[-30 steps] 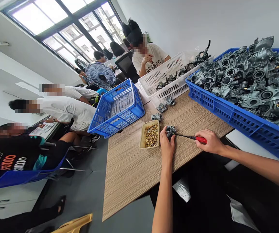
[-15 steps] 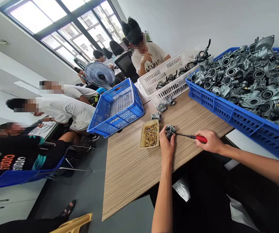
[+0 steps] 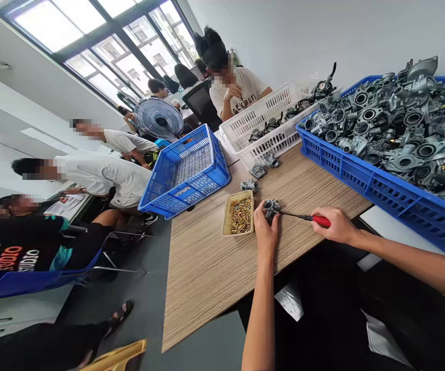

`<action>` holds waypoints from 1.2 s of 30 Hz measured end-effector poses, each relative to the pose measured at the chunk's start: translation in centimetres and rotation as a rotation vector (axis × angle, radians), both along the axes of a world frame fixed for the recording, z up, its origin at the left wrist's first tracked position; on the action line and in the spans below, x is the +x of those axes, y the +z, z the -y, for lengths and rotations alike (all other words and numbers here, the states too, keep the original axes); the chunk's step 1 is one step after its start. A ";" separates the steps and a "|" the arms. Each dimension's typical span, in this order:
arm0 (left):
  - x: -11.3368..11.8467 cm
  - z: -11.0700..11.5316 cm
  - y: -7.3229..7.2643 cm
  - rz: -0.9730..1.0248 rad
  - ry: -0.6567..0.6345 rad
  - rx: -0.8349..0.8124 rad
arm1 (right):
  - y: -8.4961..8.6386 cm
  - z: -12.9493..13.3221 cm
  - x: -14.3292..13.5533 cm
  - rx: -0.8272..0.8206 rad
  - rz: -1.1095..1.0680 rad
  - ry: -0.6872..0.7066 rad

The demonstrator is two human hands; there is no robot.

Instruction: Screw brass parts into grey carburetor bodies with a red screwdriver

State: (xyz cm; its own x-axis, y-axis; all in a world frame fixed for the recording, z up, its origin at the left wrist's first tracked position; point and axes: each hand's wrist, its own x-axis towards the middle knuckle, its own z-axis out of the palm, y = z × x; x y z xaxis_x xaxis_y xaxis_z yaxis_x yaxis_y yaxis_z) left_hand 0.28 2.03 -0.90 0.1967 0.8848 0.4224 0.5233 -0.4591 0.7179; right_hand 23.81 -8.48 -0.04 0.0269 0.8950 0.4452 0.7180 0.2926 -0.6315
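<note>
My left hand [image 3: 265, 226] is closed around a small grey metal carburetor [image 3: 272, 205], holding it on the wooden table [image 3: 207, 278]. In my right hand [image 3: 334, 224] is a screwdriver [image 3: 321, 221] with a red and black handle. Its long dark shaft points left, and the tip meets the carburetor's right side; the exact contact point is too small to make out. Just left of my left hand stands a cream tub [image 3: 227, 226] full of small brass parts [image 3: 241, 215]. Beyond the tub lie several loose carburetors [image 3: 249, 185].
A blue crate [image 3: 338, 165] heaped with carburetors stands at the right. Behind the loose ones is a white crate [image 3: 253, 147] with more parts. Another blue crate [image 3: 191, 193] sits at the table's left edge. Across the table sits a person [image 3: 241, 87]; others are at the left.
My hands, the carburetor and the screwdriver hold nearly the same position. At the left, a person in white has shifted, and a sandalled foot has moved right and up.
</note>
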 end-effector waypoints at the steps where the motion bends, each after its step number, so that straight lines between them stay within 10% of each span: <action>1: 0.0 0.0 0.0 0.002 -0.002 0.004 | 0.0 0.0 0.0 -0.008 0.001 -0.002; 36: -0.1 -0.1 0.0 0.049 -0.030 -0.005 | -0.1 0.1 0.0 -0.016 0.039 0.005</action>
